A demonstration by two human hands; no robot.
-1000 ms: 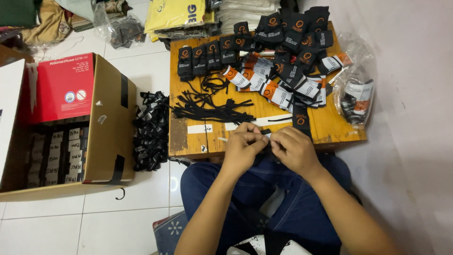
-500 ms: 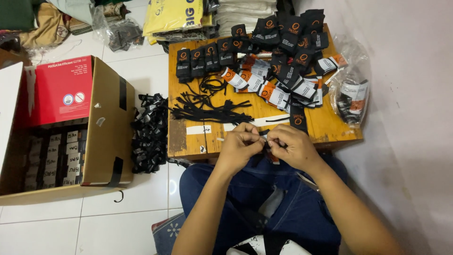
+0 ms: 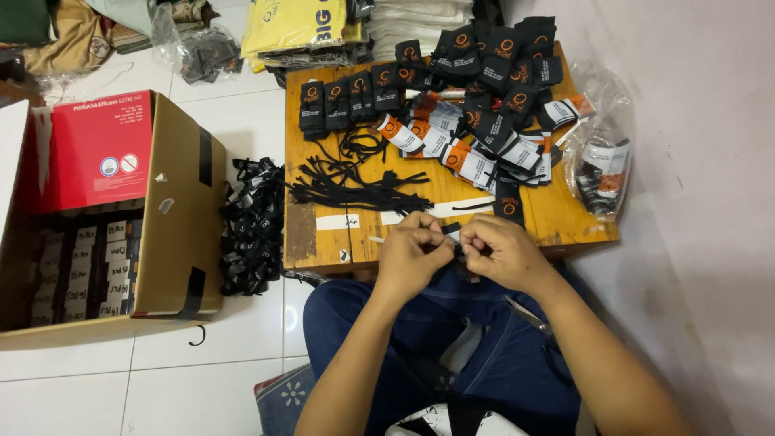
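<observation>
Both hands, left hand [image 3: 413, 252] and right hand [image 3: 499, 252], pinch a small black strap piece [image 3: 452, 232] with closed fingers above the desk [image 3: 557, 218] edge; a loosened pinch could drop it into the lap.

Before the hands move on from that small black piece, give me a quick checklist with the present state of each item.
1. Small black piece pinched between both hands: ok; left hand and right hand meet on it.
2. Exact grip of the fingertips: cannot tell; they hide most of the piece.
3. Hands over the near edge of the wooden table: ok.
4. Loose black cords lying on the table beyond the hands: ok.
5. Labelled black bundles piled at the far side: ok.
6. Open cardboard box on the floor to the left: ok.
</observation>
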